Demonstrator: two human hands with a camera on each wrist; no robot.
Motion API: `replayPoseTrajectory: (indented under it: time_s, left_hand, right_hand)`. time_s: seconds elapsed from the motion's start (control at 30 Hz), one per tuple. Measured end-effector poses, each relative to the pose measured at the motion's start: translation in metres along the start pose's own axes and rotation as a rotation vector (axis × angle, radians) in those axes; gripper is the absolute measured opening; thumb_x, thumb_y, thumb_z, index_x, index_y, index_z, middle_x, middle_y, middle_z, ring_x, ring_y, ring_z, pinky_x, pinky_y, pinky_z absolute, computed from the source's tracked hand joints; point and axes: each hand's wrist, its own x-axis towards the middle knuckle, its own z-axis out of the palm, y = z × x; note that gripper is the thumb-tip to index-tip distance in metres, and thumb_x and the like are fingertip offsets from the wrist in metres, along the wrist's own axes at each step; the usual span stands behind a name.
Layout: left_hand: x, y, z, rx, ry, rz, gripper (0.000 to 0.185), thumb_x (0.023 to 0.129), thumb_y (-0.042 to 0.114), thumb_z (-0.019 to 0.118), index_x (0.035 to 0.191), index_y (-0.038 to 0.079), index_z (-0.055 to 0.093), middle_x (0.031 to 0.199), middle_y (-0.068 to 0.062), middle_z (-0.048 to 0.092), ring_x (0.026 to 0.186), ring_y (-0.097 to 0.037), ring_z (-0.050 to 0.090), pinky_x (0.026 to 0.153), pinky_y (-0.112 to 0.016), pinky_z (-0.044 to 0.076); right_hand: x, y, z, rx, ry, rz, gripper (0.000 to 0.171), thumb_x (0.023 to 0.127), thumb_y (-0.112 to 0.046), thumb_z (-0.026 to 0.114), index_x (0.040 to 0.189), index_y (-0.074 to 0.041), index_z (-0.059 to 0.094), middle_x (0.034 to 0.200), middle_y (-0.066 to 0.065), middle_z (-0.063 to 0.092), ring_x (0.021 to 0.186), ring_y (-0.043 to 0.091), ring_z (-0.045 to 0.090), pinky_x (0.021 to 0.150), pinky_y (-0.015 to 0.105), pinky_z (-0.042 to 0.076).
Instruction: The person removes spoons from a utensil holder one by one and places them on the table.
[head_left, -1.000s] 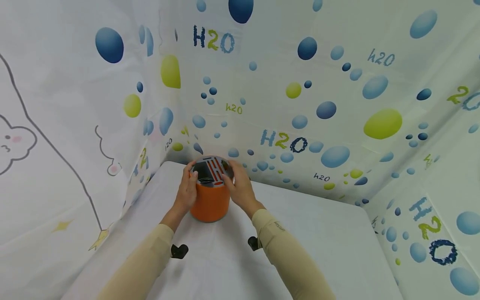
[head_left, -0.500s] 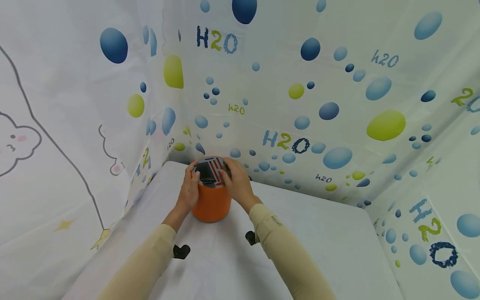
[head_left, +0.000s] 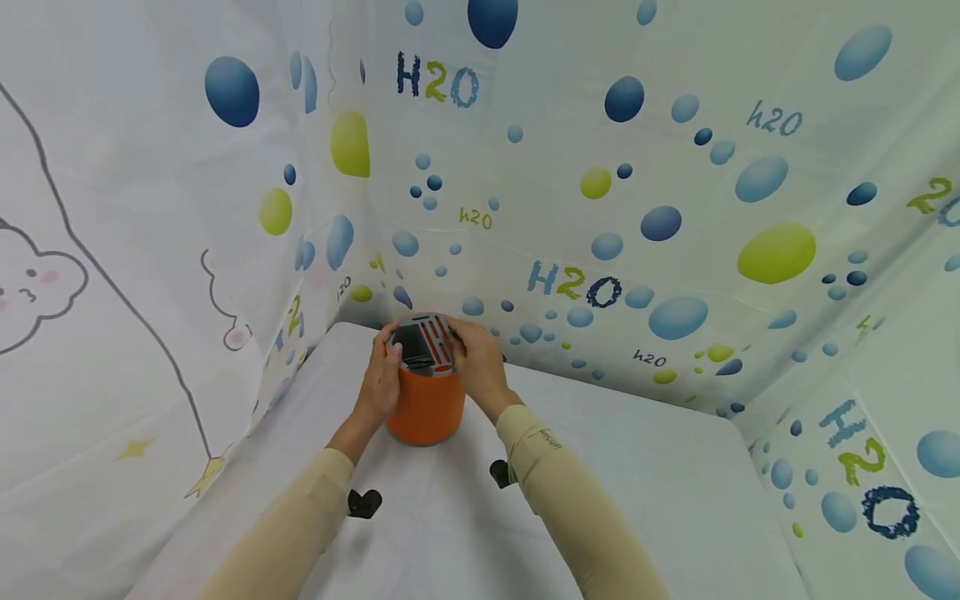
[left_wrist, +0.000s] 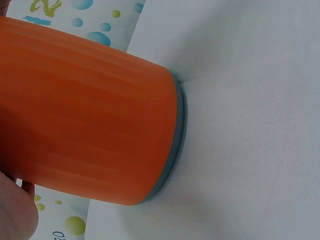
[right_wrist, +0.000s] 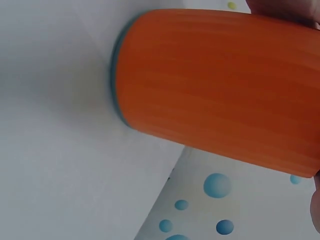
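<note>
An orange round holder (head_left: 426, 408) with a grey top stands upright on the white tabletop. Its top has a dark square area (head_left: 412, 343) and several reddish slots. My left hand (head_left: 381, 382) holds the upper left side, thumb near the front rim. On the opposite side, my right hand (head_left: 482, 364) grips the upper right rim and covers part of the top. Both wrist views show the orange wall and the blue-grey base band (left_wrist: 172, 145) resting on the cloth. Only parts of the fingers (right_wrist: 287, 9) show there, and the far fingertips are hidden.
White curtains (head_left: 555, 208) printed with blue and green bubbles stand close behind the holder and at the sides. Two black heart-shaped pieces (head_left: 365, 503) show beside the sleeves. White cloth covers the table (head_left: 615, 467).
My right hand has shifted slightly left, farther over the right rim. The whole head view has drifted a little to the right. The holder stays in place on the table.
</note>
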Motion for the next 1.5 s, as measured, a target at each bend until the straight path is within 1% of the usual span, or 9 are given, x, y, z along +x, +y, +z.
replayPoseTrajectory:
  time_s: [0.2,0.4,0.57,0.7,0.87,1.03,1.13,1.33,1.5]
  left_hand:
    - [0.001,0.0,0.0,0.013,-0.001,-0.003,0.051,0.115,0.037,0.024,0.163,0.024,0.019,0.164,-0.015,0.032,0.152,-0.035,0.031,0.127,-0.063,0.017]
    - [0.001,-0.002,0.0,0.001,-0.003,-0.001,0.051,0.114,0.036,0.025,0.163,0.024,0.019,0.166,-0.014,0.03,0.153,-0.036,0.028,0.127,-0.064,0.014]
    - [0.002,-0.003,0.0,-0.01,-0.011,0.01,0.051,0.114,0.035,0.025,0.163,0.023,0.019,0.165,-0.015,0.031,0.153,-0.035,0.029,0.127,-0.064,0.014]
    - [0.001,-0.001,-0.001,0.002,-0.01,0.013,0.05,0.115,0.036,0.023,0.163,0.023,0.019,0.165,-0.015,0.031,0.153,-0.033,0.029,0.127,-0.06,0.017]
    - [0.001,0.002,-0.002,0.015,-0.012,0.017,0.051,0.115,0.037,0.022,0.163,0.022,0.019,0.165,-0.017,0.031,0.153,-0.034,0.03,0.126,-0.06,0.02]
    - [0.0,0.002,-0.001,0.0,-0.012,0.018,0.05,0.115,0.036,0.023,0.163,0.023,0.02,0.163,-0.017,0.033,0.15,-0.034,0.032,0.125,-0.06,0.02]
    - [0.0,0.0,-0.001,-0.011,-0.014,0.012,0.05,0.115,0.036,0.023,0.163,0.025,0.02,0.163,-0.016,0.033,0.151,-0.033,0.031,0.125,-0.061,0.02]
    - [0.001,-0.001,-0.001,-0.016,-0.014,0.02,0.05,0.115,0.034,0.024,0.163,0.024,0.019,0.163,-0.016,0.032,0.151,-0.034,0.03,0.126,-0.061,0.019]
    - [0.0,0.001,-0.001,-0.012,-0.008,0.013,0.049,0.115,0.035,0.024,0.163,0.024,0.02,0.162,-0.016,0.034,0.15,-0.033,0.032,0.126,-0.061,0.019]
  right_hand:
    - [-0.001,0.002,0.0,0.003,0.04,0.01,0.034,0.103,-0.003,0.059,0.136,-0.006,0.068,0.128,0.01,0.073,0.119,0.026,0.069,0.103,0.038,0.055]
    - [-0.002,0.003,0.0,0.035,0.079,-0.004,0.031,0.103,-0.002,0.061,0.132,-0.003,0.069,0.125,0.013,0.074,0.116,0.028,0.071,0.099,0.039,0.058]
    - [-0.002,0.005,0.0,0.038,0.105,-0.016,0.025,0.102,-0.002,0.063,0.124,0.0,0.073,0.123,0.013,0.075,0.112,0.027,0.072,0.095,0.038,0.059]
    - [0.0,0.006,0.0,0.04,0.136,-0.047,0.02,0.102,-0.004,0.064,0.116,0.001,0.076,0.116,0.013,0.077,0.107,0.026,0.074,0.091,0.035,0.061]
    - [-0.001,0.004,-0.002,0.061,0.143,-0.022,0.02,0.102,-0.007,0.064,0.116,-0.001,0.077,0.111,0.013,0.078,0.099,0.026,0.076,0.084,0.036,0.062]
    - [-0.001,0.003,-0.002,0.087,0.139,-0.004,0.021,0.103,-0.007,0.063,0.117,-0.001,0.077,0.112,0.013,0.079,0.097,0.025,0.076,0.082,0.037,0.062]
    - [-0.001,0.002,-0.003,0.103,0.16,-0.021,0.021,0.103,-0.007,0.063,0.116,0.0,0.077,0.11,0.014,0.079,0.096,0.026,0.076,0.082,0.038,0.062]
    - [0.002,0.0,-0.006,0.125,0.223,-0.091,0.019,0.1,-0.005,0.066,0.113,-0.001,0.078,0.109,0.013,0.079,0.099,0.026,0.077,0.085,0.037,0.062]
    - [0.003,-0.001,-0.01,0.137,0.238,-0.122,0.02,0.101,-0.002,0.065,0.115,-0.002,0.078,0.108,0.014,0.079,0.095,0.025,0.077,0.083,0.035,0.063]
